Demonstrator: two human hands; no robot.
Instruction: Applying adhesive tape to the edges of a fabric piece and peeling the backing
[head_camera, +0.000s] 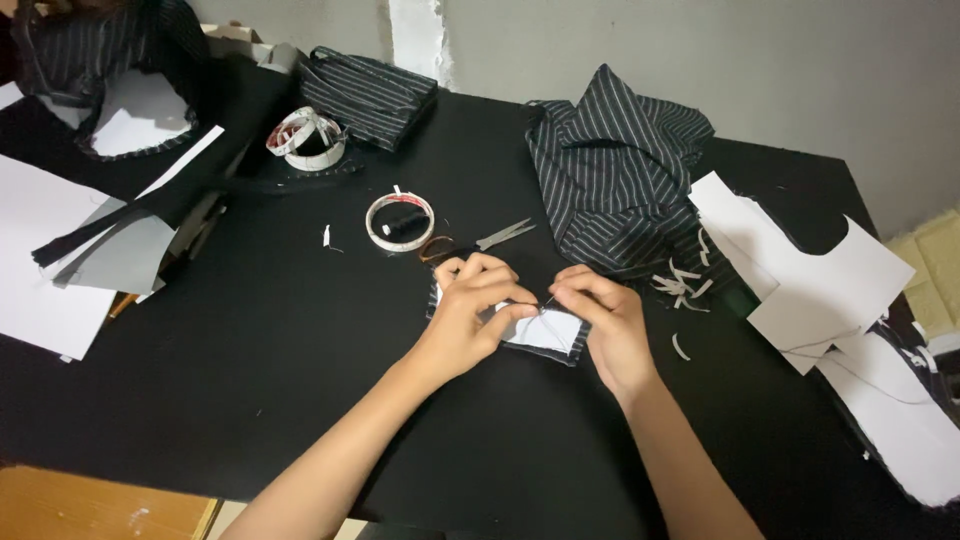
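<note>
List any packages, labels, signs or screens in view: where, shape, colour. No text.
No packages, signs or screens in view.
Closest thing: tape roll, flat on the black table behind the hands; white ring, dark core.
Second tape roll, far left of centre; white ring with red marks, too small to make out.
White paper pieces, right side; blank, cut shapes.

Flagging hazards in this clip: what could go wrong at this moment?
The needle sits pinched between fingertips of the left hand and right hand, so a prick seems possible. The small fabric piece is held only by the fingers and might shift. The snips lie open nearby, close to reaching arms.
</note>
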